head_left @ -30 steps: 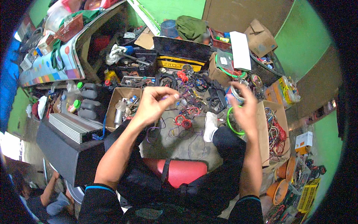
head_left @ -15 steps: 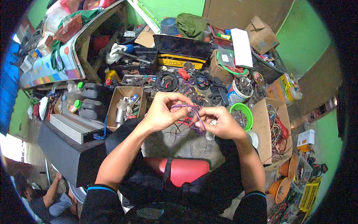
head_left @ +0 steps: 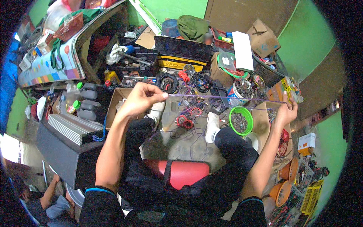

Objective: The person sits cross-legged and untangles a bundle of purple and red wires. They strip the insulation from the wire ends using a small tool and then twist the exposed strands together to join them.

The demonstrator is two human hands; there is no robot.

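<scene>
A thin purple wire point(head_left: 223, 97) runs almost straight across the middle, stretched between my two hands. My left hand point(head_left: 141, 99) pinches one end of the span between thumb and forefinger, over the cardboard box with metal parts. My right hand point(head_left: 287, 110) grips the wire far to the right, above the box of coiled wires. Below the span, a bundle of red wire point(head_left: 184, 121) lies on the floor between my feet, with loose dark and purple strands around it. A green tub point(head_left: 241, 121) of small dark pieces stands beside my right foot.
A silver finned amplifier point(head_left: 73, 128) sits on a black speaker box point(head_left: 60, 151) at left. Black toolboxes point(head_left: 183, 49) and a heap of cables point(head_left: 168, 83) lie ahead. An open cardboard box point(head_left: 260, 123) stands at right. Another person point(head_left: 45, 200) sits at lower left.
My hands have moved from close together to wide apart, the right going far right and the left slightly left. The bunched purple wire is now drawn out between them.
</scene>
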